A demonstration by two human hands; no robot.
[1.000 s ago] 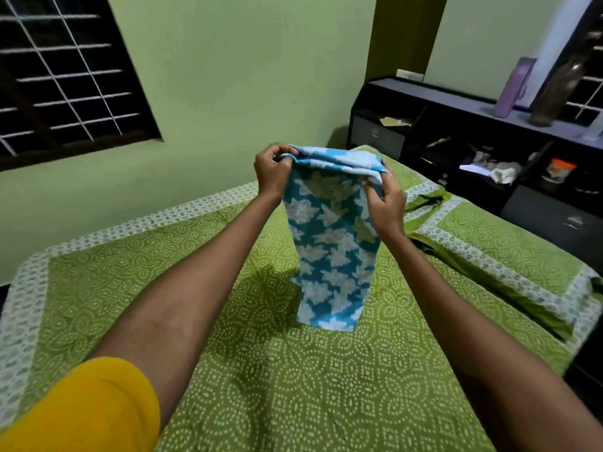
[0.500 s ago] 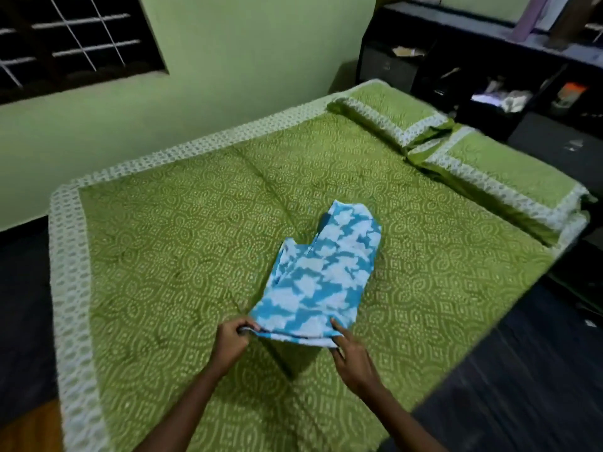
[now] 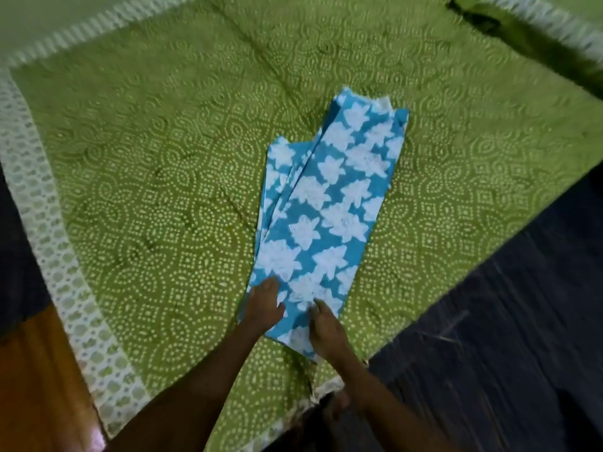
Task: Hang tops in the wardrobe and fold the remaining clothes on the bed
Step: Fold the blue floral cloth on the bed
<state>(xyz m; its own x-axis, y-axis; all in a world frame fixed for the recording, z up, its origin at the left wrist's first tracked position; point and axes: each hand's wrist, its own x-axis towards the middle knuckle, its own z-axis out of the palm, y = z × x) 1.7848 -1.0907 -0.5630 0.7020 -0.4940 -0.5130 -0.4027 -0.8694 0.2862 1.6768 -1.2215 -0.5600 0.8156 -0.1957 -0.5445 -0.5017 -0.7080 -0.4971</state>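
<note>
A blue garment with white flowers lies flat and lengthwise on the green patterned bedspread, folded into a long narrow strip. Both hands are at its near end. My left hand lies flat on the cloth with its fingers straight, pressing the near left corner. My right hand rests on the near right part with its fingers bent down onto the fabric; whether they pinch it is unclear. The far end of the garment shows two layered edges.
The bedspread has a white lace border along its left and near edges. A pillow lies at the far right. Dark floor is on the right, and a brown wooden surface sits at the lower left.
A second ago I held the garment up in the air with both hands. It was then laid down on the bed, and now both hands press its near end flat.
</note>
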